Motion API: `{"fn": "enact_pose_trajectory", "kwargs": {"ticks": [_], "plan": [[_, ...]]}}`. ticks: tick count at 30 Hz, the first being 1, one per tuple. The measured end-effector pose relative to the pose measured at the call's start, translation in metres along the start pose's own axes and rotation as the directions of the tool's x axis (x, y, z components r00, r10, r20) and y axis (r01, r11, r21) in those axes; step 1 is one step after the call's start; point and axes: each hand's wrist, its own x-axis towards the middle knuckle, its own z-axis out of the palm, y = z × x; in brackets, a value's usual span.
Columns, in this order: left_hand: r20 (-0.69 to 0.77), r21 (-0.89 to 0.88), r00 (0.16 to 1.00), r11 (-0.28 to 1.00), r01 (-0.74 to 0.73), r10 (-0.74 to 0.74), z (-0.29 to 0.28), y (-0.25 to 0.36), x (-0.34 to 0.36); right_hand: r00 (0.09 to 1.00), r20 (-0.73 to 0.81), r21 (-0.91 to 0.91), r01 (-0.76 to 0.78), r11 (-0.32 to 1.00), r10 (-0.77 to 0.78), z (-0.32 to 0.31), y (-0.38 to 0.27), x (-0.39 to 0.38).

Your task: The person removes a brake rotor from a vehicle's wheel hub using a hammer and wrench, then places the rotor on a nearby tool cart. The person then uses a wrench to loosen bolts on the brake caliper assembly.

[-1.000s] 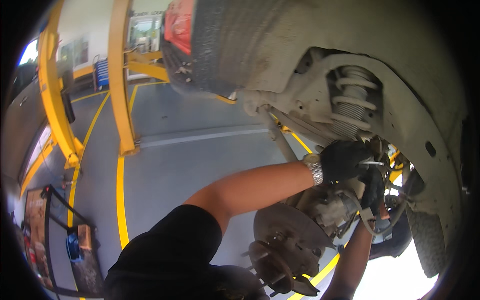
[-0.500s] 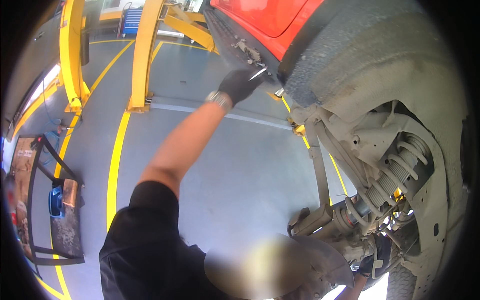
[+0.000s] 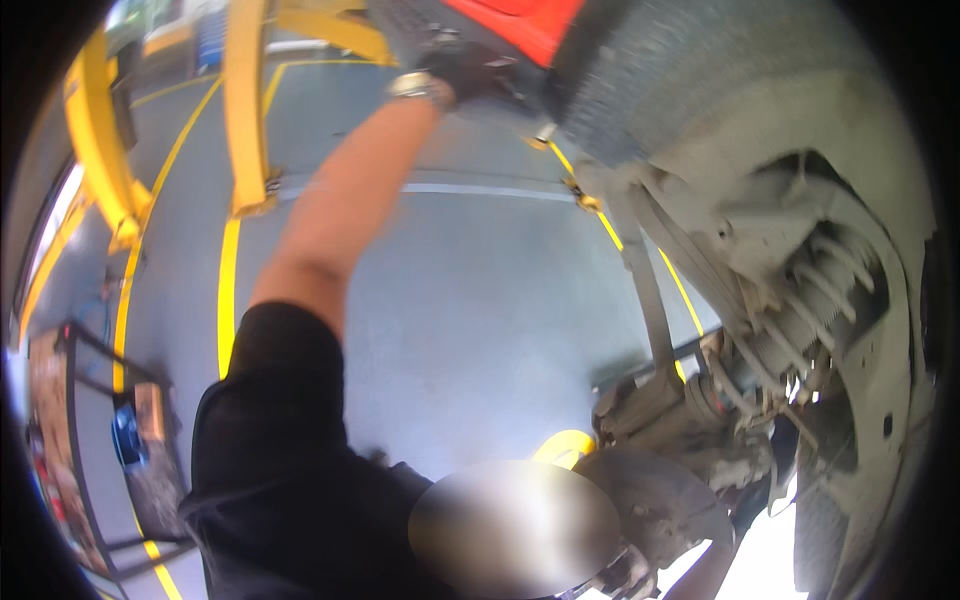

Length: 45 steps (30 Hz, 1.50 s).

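Note:
My left arm stretches far forward, with a metal-banded watch at the wrist. My black-gloved left hand (image 3: 462, 76) is at the dark lower sill (image 3: 400, 25) of a raised red vehicle (image 3: 525, 22). Motion smears its fingers; a small pale streak shows beside them, and I cannot tell whether they hold it. At the lower right, my right hand (image 3: 748, 508), in a dark glove, reaches behind the brake disc (image 3: 650, 495) by the wheel hub. Its fingers are hidden. Above it are a coil spring (image 3: 820, 305) and dusty suspension arms (image 3: 695, 250).
Yellow lift posts (image 3: 246, 110) stand ahead on the left. A dark-framed cart (image 3: 72, 400) with a blue item (image 3: 128, 432) is at the left edge. The wheel-arch liner (image 3: 690, 85) hangs over the right side. A round yellow thing (image 3: 565, 448) shows near the disc.
My left hand has moved forward and slightly left along the sill; the slim silver thing seen at its fingers is now blurred. The view has shifted, and the round yellow thing has appeared.

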Motion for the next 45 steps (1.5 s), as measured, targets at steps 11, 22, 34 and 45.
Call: {"fn": "enact_pose_trajectory", "kwargs": {"ticks": [11, 22, 34, 45], "plan": [[0.554, -0.803, 0.696, 0.513, 0.303, 0.456, -0.094, 0.111, -0.255, 0.991, -0.030, 0.157, 0.132, 0.979, -0.129, 0.080, -0.026, -0.060], [0.048, -0.859, 0.708, 0.391, -0.331, 0.704, -0.155, 0.410, -0.153, 0.976, -0.086, -0.001, 0.200, 0.980, -0.199, 0.079, -0.068, -0.044], [0.009, -0.863, 0.458, 0.239, -0.446, 0.889, -0.093, 0.425, -0.107, 0.923, -0.109, 0.093, 0.379, 0.921, -0.369, 0.077, -0.072, -0.034], [0.349, -0.890, 0.392, 0.170, 0.422, 0.851, -0.127, 0.445, -0.127, 0.723, -0.389, -0.446, 0.395, 0.803, -0.571, 0.117, -0.057, -0.035]]}}
